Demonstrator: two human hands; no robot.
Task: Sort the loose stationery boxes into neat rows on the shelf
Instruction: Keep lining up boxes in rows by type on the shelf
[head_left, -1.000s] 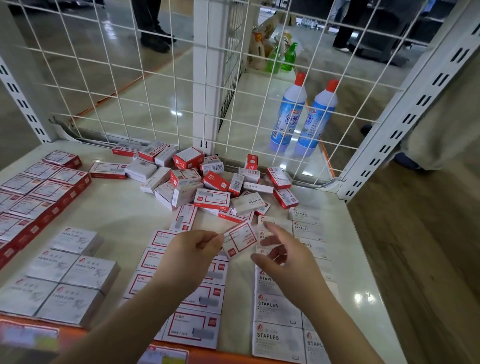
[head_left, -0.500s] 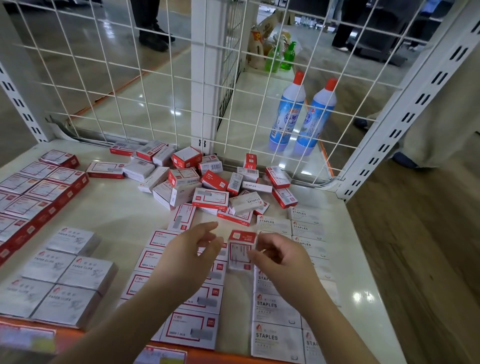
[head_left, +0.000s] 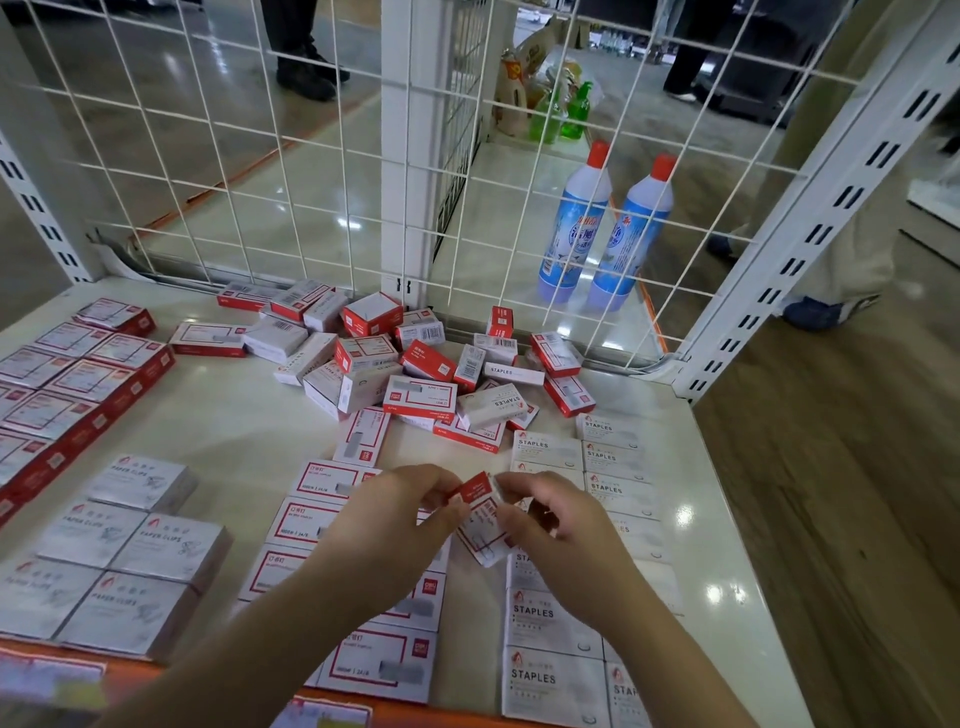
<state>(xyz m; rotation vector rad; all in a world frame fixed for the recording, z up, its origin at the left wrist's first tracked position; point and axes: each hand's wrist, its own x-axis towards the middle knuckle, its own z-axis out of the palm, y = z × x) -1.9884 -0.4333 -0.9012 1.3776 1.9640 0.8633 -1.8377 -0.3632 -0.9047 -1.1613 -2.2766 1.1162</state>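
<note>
A small red-and-white staple box (head_left: 480, 519) is held tilted above the shelf (head_left: 234, 436), between the rows. My left hand (head_left: 384, 525) pinches its red top end and my right hand (head_left: 550, 519) grips its right side. A loose pile of red-and-white and white boxes (head_left: 415, 364) lies at the back of the shelf. Under my left hand runs a row of flat red-framed boxes (head_left: 322, 480). A double row of white STAPLES boxes (head_left: 550, 618) lies under my right hand. White PAPER CLIPS boxes (head_left: 130, 561) sit at the front left.
Red-sided boxes (head_left: 78, 384) are lined up along the left edge. A white wire grid (head_left: 311, 156) closes the back of the shelf, with slotted uprights (head_left: 810, 208) at the corners. Two blue bottles (head_left: 602, 228) stand behind the grid. People's legs show beyond.
Both hands drew the small box nearer and turned it on end; my left hand, open half a second ago, now pinches its red end.
</note>
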